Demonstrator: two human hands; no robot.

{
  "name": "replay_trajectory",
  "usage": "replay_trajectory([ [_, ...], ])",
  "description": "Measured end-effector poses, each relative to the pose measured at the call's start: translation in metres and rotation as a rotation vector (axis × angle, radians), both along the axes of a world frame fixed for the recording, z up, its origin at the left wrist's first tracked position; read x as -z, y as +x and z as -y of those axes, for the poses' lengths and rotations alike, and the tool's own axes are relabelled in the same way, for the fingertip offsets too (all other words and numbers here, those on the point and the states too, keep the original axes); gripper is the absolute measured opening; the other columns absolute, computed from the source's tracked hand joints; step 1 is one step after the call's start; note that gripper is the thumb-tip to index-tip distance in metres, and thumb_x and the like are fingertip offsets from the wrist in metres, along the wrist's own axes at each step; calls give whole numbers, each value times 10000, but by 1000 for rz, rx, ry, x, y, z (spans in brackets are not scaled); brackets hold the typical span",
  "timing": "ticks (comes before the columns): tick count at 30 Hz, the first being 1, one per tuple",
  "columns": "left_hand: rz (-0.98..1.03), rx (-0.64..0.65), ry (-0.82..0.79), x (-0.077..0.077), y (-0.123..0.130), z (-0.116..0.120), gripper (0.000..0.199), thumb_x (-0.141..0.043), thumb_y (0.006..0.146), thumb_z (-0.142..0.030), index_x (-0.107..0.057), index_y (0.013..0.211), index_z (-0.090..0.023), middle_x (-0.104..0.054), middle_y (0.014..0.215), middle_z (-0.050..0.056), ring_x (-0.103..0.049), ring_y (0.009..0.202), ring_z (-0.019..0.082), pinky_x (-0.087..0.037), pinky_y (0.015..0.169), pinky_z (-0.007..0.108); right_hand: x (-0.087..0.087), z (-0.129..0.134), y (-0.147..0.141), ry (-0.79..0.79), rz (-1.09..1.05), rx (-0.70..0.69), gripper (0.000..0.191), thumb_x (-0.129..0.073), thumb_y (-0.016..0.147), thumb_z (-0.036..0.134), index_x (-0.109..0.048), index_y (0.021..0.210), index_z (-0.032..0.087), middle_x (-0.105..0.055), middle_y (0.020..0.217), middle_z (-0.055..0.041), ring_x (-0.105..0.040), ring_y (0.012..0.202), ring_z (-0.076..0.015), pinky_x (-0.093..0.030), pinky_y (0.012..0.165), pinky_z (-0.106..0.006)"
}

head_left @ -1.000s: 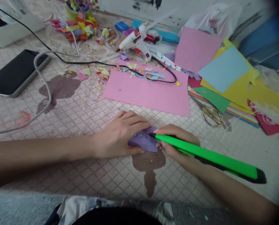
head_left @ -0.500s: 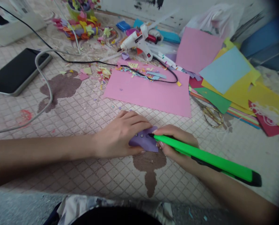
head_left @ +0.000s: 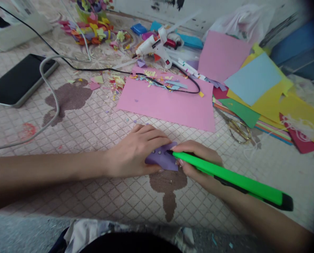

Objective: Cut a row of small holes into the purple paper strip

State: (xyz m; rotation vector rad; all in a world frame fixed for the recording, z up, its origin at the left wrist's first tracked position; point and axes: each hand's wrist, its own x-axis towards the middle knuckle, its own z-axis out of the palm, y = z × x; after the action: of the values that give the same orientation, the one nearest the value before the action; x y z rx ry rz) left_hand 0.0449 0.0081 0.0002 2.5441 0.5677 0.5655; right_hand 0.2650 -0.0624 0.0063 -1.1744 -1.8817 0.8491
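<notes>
My left hand (head_left: 138, 151) is closed over the left side of a small piece of purple paper (head_left: 164, 162), pressing it on the patterned tablecloth. A few small round marks or holes show in a row on the paper. In my right hand (head_left: 199, 158) is a bright green utility knife (head_left: 230, 174) with a black slider and a black butt end. Its dark tip meets the paper near the right end of the row. The right fingertips are close to the paper's right edge; whether they touch it is hard to tell.
Beyond my hands lies a pink sheet (head_left: 170, 108) with paper scraps and a black cord. A white glue gun (head_left: 157, 47), gold-handled scissors (head_left: 238, 130) and stacked coloured paper (head_left: 254, 79) lie behind and right. A phone (head_left: 20, 80) and grey cable are left.
The rear end of the green utility knife has shifted very slightly left and down. Both hands and the purple paper stay in place.
</notes>
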Motion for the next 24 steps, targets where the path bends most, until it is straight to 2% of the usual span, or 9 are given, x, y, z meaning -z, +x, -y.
replay_trajectory([
  [5, 4, 3, 3, -1, 0, 0, 511, -754, 773, -342, -573, 1209, -145, -629, 1197, 78, -536, 1095, 246, -371, 959, 384, 2, -1, 1, -20, -2, -6, 249, -603, 850, 98, -670, 1060, 214, -693, 945, 0, -644, 822, -113, -510, 729, -241],
  [10, 9, -3, 9, -1, -1, 0, 526, -760, 764, -355, -575, 1208, -142, -634, 1186, 76, -543, 1085, 242, -377, 953, 384, 3, 0, 2, -32, -50, 62, 224, -590, 848, 110, -673, 1022, 225, -692, 914, -1, -662, 762, -119, -521, 682, -253],
  [16, 20, -6, -2, -1, -1, 0, 514, -748, 773, -366, -572, 1208, -158, -638, 1190, 82, -547, 1088, 248, -381, 957, 391, 5, -1, 1, -8, -54, 41, 240, -596, 836, 91, -682, 1021, 217, -696, 873, 1, -651, 753, -121, -516, 676, -254],
  [24, 13, -5, -15, -1, 0, 1, 495, -740, 780, -348, -570, 1203, -154, -631, 1196, 80, -537, 1094, 248, -371, 963, 395, 2, -1, 1, 12, -4, 16, 263, -587, 832, 78, -676, 1031, 224, -706, 925, -11, -651, 814, -137, -519, 710, -269],
])
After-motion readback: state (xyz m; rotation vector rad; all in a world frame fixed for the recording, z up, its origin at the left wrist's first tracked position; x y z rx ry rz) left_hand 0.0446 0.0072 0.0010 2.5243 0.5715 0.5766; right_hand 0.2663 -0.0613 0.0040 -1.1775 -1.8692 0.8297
